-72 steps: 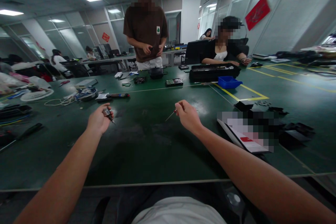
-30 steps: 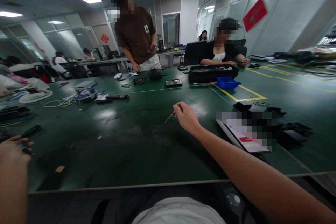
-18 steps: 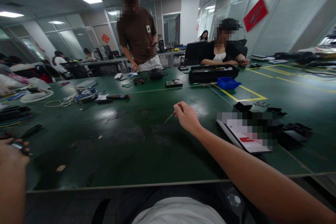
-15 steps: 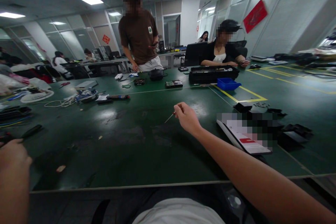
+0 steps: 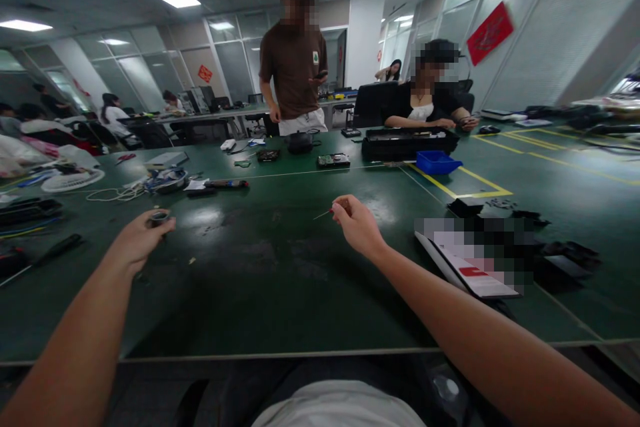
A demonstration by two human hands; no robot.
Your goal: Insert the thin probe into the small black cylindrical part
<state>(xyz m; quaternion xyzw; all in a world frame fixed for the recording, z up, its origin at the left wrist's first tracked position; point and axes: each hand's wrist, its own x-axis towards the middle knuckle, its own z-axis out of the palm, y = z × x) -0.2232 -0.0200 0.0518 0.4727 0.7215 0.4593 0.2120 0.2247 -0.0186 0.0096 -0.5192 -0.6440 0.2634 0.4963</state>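
Observation:
My left hand is closed on a small dark round part with a greyish top, raised over the left side of the green table. What the part is exactly I cannot make out. In my right hand, near the middle of the table, is a slim screwdriver. Its thin metal shaft points left, and a bit of red shows at the fingers, which hide most of the handle. The two hands are well apart, and the screwdriver does not touch the dark part.
A white-and-red flat box and black plastic pieces lie at right. Farther off are a blue tray, a black case and a hard drive. Cables and tools lie left. Two people are across the table.
My left hand has come from the far left edge toward the middle, now with the dark round part in it. My right hand stays nearly in place. The standing person has shifted right.

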